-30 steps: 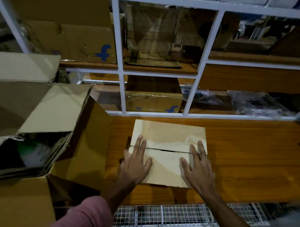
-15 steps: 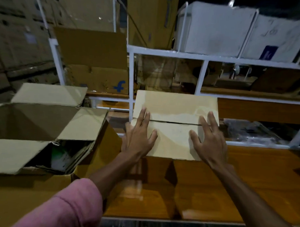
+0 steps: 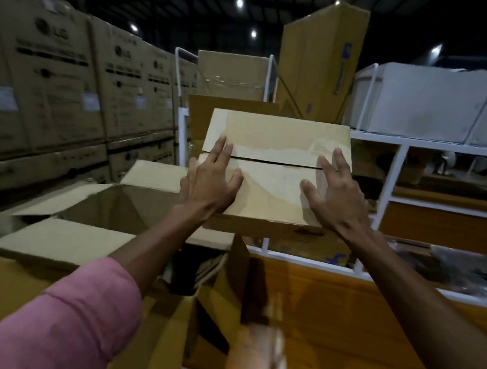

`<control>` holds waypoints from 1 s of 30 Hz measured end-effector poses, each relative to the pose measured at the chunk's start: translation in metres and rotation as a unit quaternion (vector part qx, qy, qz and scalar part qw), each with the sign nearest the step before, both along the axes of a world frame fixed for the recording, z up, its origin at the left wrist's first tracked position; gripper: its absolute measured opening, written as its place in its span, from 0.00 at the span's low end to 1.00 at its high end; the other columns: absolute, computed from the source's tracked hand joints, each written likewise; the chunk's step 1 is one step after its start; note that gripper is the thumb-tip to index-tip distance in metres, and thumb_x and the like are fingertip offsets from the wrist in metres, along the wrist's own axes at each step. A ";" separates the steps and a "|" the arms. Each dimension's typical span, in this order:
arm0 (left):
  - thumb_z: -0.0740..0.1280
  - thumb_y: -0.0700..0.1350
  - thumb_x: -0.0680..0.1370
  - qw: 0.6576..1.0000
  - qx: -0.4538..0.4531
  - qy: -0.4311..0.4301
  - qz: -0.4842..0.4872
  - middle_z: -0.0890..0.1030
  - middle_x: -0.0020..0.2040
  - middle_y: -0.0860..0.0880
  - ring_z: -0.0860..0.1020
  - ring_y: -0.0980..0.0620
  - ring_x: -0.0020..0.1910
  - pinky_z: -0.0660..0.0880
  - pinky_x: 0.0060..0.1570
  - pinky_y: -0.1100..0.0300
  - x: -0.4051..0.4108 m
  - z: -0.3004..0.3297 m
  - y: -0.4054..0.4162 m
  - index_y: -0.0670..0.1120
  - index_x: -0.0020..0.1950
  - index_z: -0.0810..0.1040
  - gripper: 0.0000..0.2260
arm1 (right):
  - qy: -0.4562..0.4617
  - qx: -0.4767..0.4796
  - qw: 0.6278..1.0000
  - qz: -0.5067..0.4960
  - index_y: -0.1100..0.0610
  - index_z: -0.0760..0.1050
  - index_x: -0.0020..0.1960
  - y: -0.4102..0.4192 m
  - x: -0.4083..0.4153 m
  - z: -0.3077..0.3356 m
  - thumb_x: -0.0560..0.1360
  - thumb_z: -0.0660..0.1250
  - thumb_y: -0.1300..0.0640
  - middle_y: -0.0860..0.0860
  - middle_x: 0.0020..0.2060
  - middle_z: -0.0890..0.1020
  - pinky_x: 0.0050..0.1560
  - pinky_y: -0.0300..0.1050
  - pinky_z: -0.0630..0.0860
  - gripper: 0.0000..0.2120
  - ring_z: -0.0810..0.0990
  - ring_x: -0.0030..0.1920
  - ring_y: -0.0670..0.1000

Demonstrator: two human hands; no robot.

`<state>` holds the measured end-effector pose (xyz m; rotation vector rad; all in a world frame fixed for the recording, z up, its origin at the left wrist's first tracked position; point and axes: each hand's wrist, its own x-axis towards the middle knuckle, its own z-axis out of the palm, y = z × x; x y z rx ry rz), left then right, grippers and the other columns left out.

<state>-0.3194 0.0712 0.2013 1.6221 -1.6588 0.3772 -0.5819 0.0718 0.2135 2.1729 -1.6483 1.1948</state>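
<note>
Head view: stacked cartons (image 3: 61,76) wall off the left, each printed "LG". White rack (image 3: 400,159) rises behind the counter (image 3: 342,320). An open carton (image 3: 55,241), flaps raised, stands at the counter's left edge, just below the small box (image 3: 277,141). A second ago that box lay on the counter near its back edge; now it is in the air before the rack. Left hand (image 3: 209,183) and right hand (image 3: 335,198) press its top flaps with spread, straight fingers, not curled round it. A blue "f" marks the shelved carton (image 3: 312,250) beneath.
</note>
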 end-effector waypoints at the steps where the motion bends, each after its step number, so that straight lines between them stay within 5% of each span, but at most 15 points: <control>1: 0.52 0.65 0.79 1.000 -0.003 -0.002 0.006 0.50 0.83 0.62 0.68 0.38 0.72 0.70 0.65 0.40 0.020 0.003 -0.004 0.58 0.83 0.54 0.33 | 0.004 -0.003 1.000 0.007 0.50 0.60 0.81 -0.006 0.018 0.002 0.78 0.58 0.36 0.50 0.83 0.51 0.69 0.65 0.68 0.36 0.63 0.78 0.62; 11: 0.60 0.55 0.83 0.999 0.027 -0.016 0.042 0.57 0.83 0.54 0.68 0.46 0.76 0.61 0.75 0.46 0.254 0.005 -0.040 0.50 0.83 0.62 0.28 | 0.027 0.053 0.997 0.055 0.47 0.60 0.81 -0.080 0.257 -0.014 0.79 0.58 0.34 0.49 0.83 0.51 0.69 0.64 0.68 0.34 0.63 0.78 0.61; 16: 0.58 0.59 0.82 0.995 0.088 -0.016 0.038 0.58 0.83 0.58 0.69 0.43 0.75 0.65 0.72 0.42 0.351 -0.013 -0.068 0.53 0.82 0.62 0.29 | 0.031 0.095 0.994 0.050 0.49 0.61 0.81 -0.097 0.347 -0.033 0.81 0.60 0.39 0.50 0.83 0.52 0.70 0.63 0.66 0.31 0.64 0.78 0.61; 24: 0.55 0.63 0.80 0.976 0.216 0.001 -0.002 0.58 0.82 0.58 0.69 0.43 0.75 0.70 0.69 0.40 0.419 -0.085 -0.094 0.54 0.81 0.64 0.30 | 0.074 0.222 0.972 0.036 0.48 0.60 0.81 -0.117 0.402 -0.092 0.81 0.57 0.35 0.50 0.83 0.52 0.72 0.63 0.64 0.32 0.62 0.79 0.60; 30: 0.55 0.67 0.80 0.942 0.330 -0.033 -0.052 0.57 0.84 0.51 0.66 0.43 0.77 0.66 0.73 0.45 0.431 -0.140 -0.122 0.52 0.80 0.65 0.32 | 0.070 0.300 0.951 0.035 0.50 0.61 0.80 -0.126 0.408 -0.145 0.82 0.58 0.38 0.51 0.83 0.54 0.74 0.58 0.63 0.31 0.58 0.81 0.54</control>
